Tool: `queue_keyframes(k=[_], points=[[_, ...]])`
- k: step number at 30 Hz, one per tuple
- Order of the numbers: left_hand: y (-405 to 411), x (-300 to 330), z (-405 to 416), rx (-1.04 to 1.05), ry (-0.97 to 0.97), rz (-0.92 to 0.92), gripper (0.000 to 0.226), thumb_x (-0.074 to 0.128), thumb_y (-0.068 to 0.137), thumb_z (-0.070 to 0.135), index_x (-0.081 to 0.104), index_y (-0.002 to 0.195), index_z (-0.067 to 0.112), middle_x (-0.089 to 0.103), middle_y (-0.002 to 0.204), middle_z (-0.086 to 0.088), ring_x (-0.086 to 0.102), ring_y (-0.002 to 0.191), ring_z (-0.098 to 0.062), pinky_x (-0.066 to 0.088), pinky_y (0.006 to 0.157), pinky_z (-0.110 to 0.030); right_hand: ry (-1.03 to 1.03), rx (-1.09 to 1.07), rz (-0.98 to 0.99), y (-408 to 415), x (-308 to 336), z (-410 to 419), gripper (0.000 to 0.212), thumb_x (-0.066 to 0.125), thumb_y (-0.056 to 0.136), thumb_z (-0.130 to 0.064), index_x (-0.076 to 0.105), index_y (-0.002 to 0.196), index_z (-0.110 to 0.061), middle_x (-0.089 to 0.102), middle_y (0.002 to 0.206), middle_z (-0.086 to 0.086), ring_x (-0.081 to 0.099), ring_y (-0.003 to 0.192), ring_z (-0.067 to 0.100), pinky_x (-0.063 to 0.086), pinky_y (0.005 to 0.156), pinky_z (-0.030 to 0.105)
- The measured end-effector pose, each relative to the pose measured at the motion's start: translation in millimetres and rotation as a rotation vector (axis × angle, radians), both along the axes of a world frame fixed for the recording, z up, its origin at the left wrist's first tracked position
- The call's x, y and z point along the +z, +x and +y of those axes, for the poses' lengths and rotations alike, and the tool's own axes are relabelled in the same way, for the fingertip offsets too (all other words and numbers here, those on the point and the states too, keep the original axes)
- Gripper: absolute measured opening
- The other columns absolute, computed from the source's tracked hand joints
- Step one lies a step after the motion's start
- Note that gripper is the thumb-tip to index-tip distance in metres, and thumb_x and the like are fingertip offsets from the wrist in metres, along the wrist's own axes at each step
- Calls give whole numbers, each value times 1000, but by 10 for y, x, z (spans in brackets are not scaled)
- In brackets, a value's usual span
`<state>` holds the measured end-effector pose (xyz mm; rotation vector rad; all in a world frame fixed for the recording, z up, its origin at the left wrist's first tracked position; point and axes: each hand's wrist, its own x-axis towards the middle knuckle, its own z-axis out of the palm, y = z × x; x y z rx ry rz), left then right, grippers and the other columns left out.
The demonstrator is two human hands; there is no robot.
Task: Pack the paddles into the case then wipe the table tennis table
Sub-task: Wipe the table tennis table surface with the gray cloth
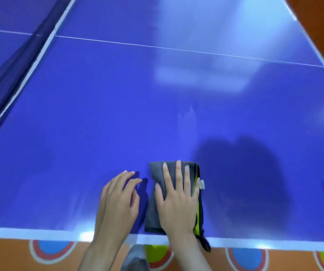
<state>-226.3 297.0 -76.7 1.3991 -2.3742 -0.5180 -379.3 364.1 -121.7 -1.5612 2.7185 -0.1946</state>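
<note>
Both hands lie near the front edge of the blue table-tennis surface [118,114]: the right hand [178,202] presses flat, fingers straight, on a folded grey cloth with yellow-green trim [155,210]; the left hand [118,200] rests just beside it, fingers loosely bent, holding nothing.

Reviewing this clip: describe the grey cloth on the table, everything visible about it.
The grey cloth is folded into a narrow oblong of soft fabric, with a yellow-green and black layer showing along its right edge and a small pale tag there. It lies flat on the blue table near the white-lined near edge, and a dark loop hangs over that edge. The right hand presses flat on it, fingers straight and spread. The left hand rests on the table beside it, apparently not touching it.
</note>
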Motion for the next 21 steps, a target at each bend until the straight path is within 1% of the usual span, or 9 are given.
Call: queue_keyframes(k=[3,6,10,12,17,21], points=[[-156,-71,-189,-9,6,1,39,41,96,22,68,123,20,60,139,4,50,138,-20,40,110,-39,-26,-43,20,-398,-17,-564,62,37,103,-57,28,162,-39,20,172,1,20,158,26,17,125,57],[-301,-127,-389,-31,5,-8,37,45,96,20,67,126,21,58,143,3,48,140,-20,40,111,-43,-44,-81,27,-761,-59,-1108,62,35,102,-59,27,161,-42,20,172,-3,16,159,23,12,126,55],[-483,-160,-685,-51,20,3,38,47,96,20,67,128,21,57,144,1,47,142,-20,42,111,-46,-87,-98,33,-1207,-95,-1734,62,33,100,-60,28,160,-45,23,171,-6,18,158,21,12,127,54],[-566,-149,-814,-65,33,9,36,49,97,18,67,128,21,56,144,1,47,142,-20,44,110,-47,-75,-106,-4,-1388,-96,-1991,64,30,98,-62,26,160,-47,19,172,-7,16,159,20,10,127,54],[-738,-131,-1049,-89,65,6,38,53,96,15,64,131,22,55,145,4,43,145,-18,42,113,-46,-53,-93,-72,-1688,-64,-2361,65,25,97,-65,21,160,-49,12,173,-10,8,160,17,3,128,53],[-788,-96,-1047,-112,34,5,37,53,95,13,65,130,20,56,144,2,44,144,-20,42,113,-47,-63,-80,-66,-1654,-68,-2311,63,27,100,-60,24,161,-46,16,173,-7,11,160,19,4,128,53]])
